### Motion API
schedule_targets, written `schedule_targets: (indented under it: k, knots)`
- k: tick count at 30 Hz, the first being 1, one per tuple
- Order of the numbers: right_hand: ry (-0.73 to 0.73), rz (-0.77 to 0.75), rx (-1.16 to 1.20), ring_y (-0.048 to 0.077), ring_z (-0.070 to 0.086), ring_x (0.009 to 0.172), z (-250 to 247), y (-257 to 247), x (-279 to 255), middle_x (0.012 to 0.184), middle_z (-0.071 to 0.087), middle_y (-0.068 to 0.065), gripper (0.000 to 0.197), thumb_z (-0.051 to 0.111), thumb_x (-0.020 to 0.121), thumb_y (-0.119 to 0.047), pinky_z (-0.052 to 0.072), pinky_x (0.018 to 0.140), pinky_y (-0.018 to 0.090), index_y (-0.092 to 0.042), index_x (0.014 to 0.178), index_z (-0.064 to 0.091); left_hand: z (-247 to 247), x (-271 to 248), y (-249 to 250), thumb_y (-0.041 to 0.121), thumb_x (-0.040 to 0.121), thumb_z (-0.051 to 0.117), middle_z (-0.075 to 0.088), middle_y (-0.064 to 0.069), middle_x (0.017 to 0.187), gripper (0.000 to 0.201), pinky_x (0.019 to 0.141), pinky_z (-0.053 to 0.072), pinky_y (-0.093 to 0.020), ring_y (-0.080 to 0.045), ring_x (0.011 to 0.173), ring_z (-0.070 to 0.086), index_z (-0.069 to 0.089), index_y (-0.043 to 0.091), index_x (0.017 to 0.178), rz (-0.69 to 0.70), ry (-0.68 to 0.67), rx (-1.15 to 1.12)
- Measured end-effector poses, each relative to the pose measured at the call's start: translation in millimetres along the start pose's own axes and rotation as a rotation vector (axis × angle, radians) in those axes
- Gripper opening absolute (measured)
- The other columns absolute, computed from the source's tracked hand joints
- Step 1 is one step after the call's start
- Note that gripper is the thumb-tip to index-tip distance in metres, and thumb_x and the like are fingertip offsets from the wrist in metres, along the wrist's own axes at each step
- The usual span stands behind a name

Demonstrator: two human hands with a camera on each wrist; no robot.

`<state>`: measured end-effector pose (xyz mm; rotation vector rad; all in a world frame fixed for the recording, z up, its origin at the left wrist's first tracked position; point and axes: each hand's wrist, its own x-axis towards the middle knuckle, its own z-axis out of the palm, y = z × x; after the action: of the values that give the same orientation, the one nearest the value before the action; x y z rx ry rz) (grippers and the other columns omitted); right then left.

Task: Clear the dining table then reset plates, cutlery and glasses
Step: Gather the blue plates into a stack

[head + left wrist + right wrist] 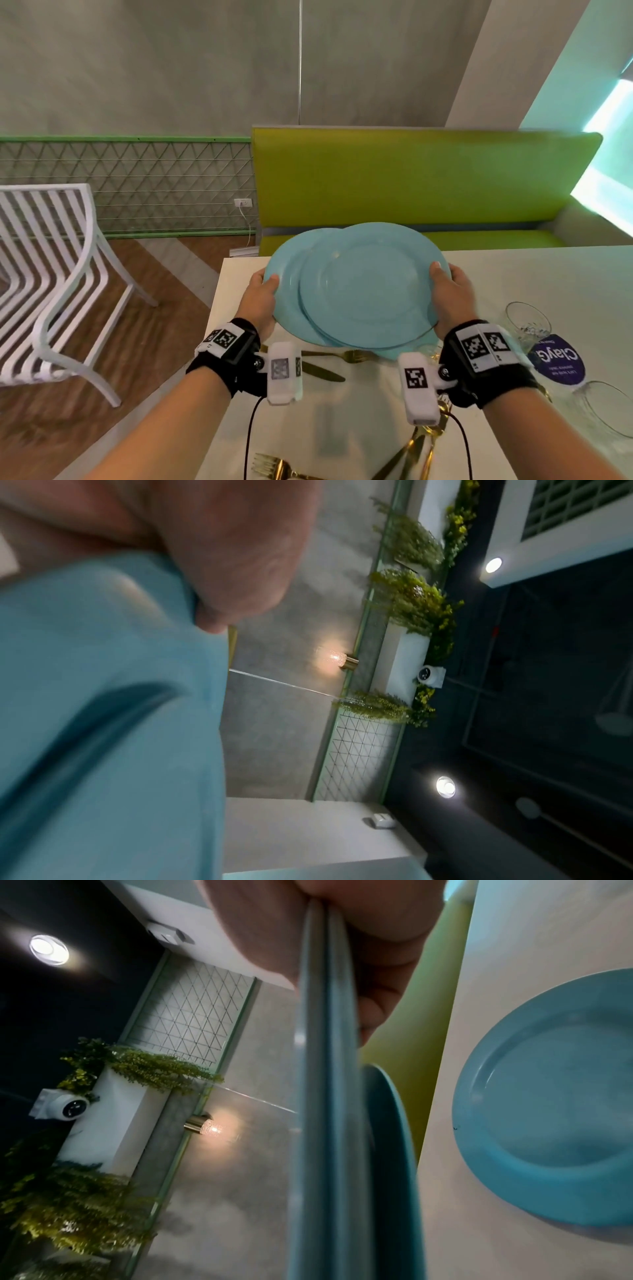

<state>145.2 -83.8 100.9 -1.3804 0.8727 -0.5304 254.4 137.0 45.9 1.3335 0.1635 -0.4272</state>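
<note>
1. Both hands clamped the stack of blue plates (359, 287) above the white table (513, 274): left hand (262, 294) with thumb curled over the left rim, right hand (448, 294) pinching the right rim, thumb on top.
2. Green bench (411, 178) ran along the table's far edge; a white slatted chair (51, 274) stood well apart on the wooden floor, left.
3. Bare tabletop lay open to the right of the stack, towards the far edge.
4. Right wrist view showed another blue plate (555, 1123) lying flat on the table.
5. Glasses (527, 320) sat near the right wrist beside a purple coaster (556, 361).
6. Gold cutlery (329, 365) lay partly hidden under the plates and wrists; fingers beneath the stack went unseen.
</note>
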Motion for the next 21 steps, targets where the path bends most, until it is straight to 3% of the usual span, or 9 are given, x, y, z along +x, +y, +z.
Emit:
schedule_targets:
  k: [4, 7, 10, 14, 16, 18, 19, 21]
  knots:
    - [0.025, -0.034, -0.1, 0.03, 0.06, 0.095, 3.6, 1.2, 8.7, 0.103, 0.062, 0.007, 0.01, 0.05, 0.093, -0.029, 0.05, 0.091, 0.047, -0.022, 0.1, 0.053, 15.8, -4.2, 1.8, 0.022, 0.102, 0.032, 0.056, -0.007, 0.114, 0.026, 0.08, 0.049, -0.034, -0.017, 0.085, 0.058, 0.042, 0.019, 0.126, 0.013, -0.009, -0.083]
    - [0.025, -0.066, -0.149, 0.031, 0.061, 0.096, 2.7, 0.6, 12.9, 0.1, 0.064, 0.005, 0.009, 0.054, 0.089, -0.029, 0.05, 0.091, 0.051, -0.025, 0.097, 0.055, 27.3, -5.1, -1.3, 0.024, 0.102, 0.033, 0.06, -0.004, 0.103, 0.02, 0.08, 0.05, -0.034, -0.017, 0.084, 0.059, 0.051, 0.019, 0.109, 0.011, -0.012, -0.109]
    - [-0.019, -0.032, -0.074, 0.027, 0.059, 0.094, 1.7, -1.4, 14.5, 0.105, 0.062, 0.006, 0.013, 0.052, 0.091, -0.025, 0.05, 0.092, 0.048, -0.025, 0.105, 0.053, 42.7, -7.8, -0.1, 0.028, 0.1, 0.036, 0.063, -0.004, 0.094, 0.026, 0.076, 0.05, -0.033, -0.018, 0.082, 0.059, 0.059, 0.02, 0.089, 0.016, 0.001, -0.13]
    - [-0.092, 0.055, 0.032, 0.028, 0.056, 0.098, -6.3, -5.9, 18.7, 0.118, 0.057, 0.01, 0.032, 0.042, 0.098, -0.023, 0.049, 0.092, 0.046, -0.017, 0.129, 0.047, 62.6, -4.6, 4.0, 0.045, 0.099, 0.029, 0.068, -0.004, 0.09, 0.043, 0.086, 0.051, -0.037, -0.022, 0.084, 0.063, 0.06, 0.016, 0.101, -0.017, -0.035, -0.153]
    - [-0.086, 0.058, 0.036, 0.025, 0.057, 0.087, -13.7, -9.5, 24.3, 0.108, 0.058, 0.009, 0.033, 0.038, 0.1, -0.021, 0.051, 0.078, 0.039, -0.014, 0.131, 0.046, 70.3, 0.3, 2.9, 0.052, 0.097, 0.023, 0.071, -0.004, 0.082, 0.054, 0.082, 0.052, -0.038, -0.02, 0.077, 0.065, 0.063, 0.016, 0.099, -0.039, -0.084, -0.135]
    - [-0.039, 0.031, 0.045, 0.015, 0.053, 0.072, -22.3, -12.5, 31.1, 0.09, 0.056, 0.001, 0.033, 0.036, 0.1, -0.02, 0.047, 0.065, 0.03, -0.012, 0.13, 0.046, 77.2, 4.9, 0.7, 0.057, 0.095, 0.013, 0.073, -0.003, 0.079, 0.063, 0.077, 0.052, -0.034, -0.019, 0.076, 0.066, 0.064, 0.019, 0.094, -0.094, -0.167, -0.104]
    - [-0.009, 0.02, 0.055, 0.011, 0.051, 0.069, -26.4, -13.8, 34.1, 0.087, 0.054, -0.001, 0.033, 0.036, 0.1, -0.02, 0.046, 0.066, 0.031, -0.012, 0.131, 0.046, 80.5, 9.0, -1.4, 0.059, 0.094, 0.01, 0.072, -0.005, 0.085, 0.065, 0.079, 0.051, -0.035, -0.02, 0.082, 0.066, 0.062, 0.02, 0.098, -0.13, -0.194, -0.054]
    - [0.059, 0.009, 0.074, 0.01, 0.05, 0.068, -35.3, -14.4, 41.2, 0.096, 0.055, 0.003, 0.034, 0.037, 0.1, -0.02, 0.045, 0.072, 0.035, -0.011, 0.132, 0.045, 87.6, 17.0, -8.4, 0.058, 0.095, 0.014, 0.065, -0.009, 0.091, 0.06, 0.079, 0.05, -0.035, -0.023, 0.084, 0.061, 0.056, 0.015, 0.105, -0.193, -0.186, 0.1]
